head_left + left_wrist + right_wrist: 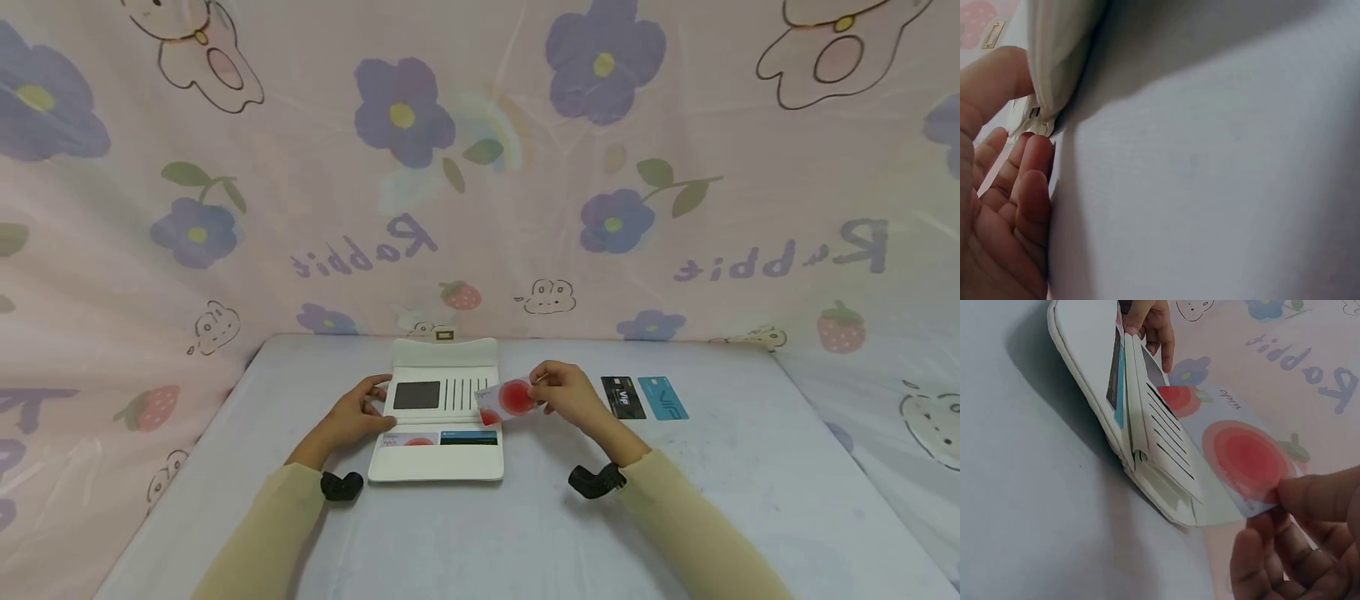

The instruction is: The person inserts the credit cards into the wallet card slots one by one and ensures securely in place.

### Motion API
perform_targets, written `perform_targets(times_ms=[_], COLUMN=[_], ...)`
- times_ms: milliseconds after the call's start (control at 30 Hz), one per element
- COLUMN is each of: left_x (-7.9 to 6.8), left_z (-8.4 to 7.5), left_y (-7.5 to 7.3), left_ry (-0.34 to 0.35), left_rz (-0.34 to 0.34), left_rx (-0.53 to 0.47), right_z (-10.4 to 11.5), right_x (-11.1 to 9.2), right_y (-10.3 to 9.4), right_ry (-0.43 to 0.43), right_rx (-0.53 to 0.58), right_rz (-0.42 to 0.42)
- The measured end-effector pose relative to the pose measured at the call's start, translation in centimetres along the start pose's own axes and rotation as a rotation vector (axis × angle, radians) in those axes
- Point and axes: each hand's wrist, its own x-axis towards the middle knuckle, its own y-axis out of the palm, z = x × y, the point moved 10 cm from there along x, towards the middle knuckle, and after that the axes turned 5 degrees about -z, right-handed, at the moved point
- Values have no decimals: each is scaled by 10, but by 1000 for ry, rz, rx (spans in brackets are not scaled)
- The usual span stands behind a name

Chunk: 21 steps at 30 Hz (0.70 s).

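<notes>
A white wallet (437,462) lies unfolded, with a row of card slots and a dark window on its middle panel. Its lower panel holds a pink-and-red card (408,439) and, beside that, blue and black cards (468,437) tucked in a pocket. My left hand (356,417) holds the wallet's left edge, thumb at the fold and fingers along the side. Between thumb and fingers, my right hand (564,393) pinches a pale card with red circles (1244,453). The card's far end overlaps the slots' right edge in the head view.
A black VIP card (623,397) and a blue VIP card (663,398) lie side by side on the white table (450,542), right of my right hand. Behind the table hangs a pink patterned cloth (495,208). A gold clasp (445,335) sits on the wallet's top flap.
</notes>
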Motion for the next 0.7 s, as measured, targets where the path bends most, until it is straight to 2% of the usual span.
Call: perform_targets(times_ms=[200, 467, 700], left_x=[0, 0, -2], left_z=[0, 0, -3], left_y=[-1, -1, -3], left_ry=[-8, -9, -1], left_rz=[-3, 2, 3], left_rx=[0, -2, -22], right_z=[1, 0, 1], right_x=[7, 17, 22], right_y=[18, 35, 47], right_ry=[16, 47, 65], right_rx=[68, 130, 144], right_rz=[12, -20, -38])
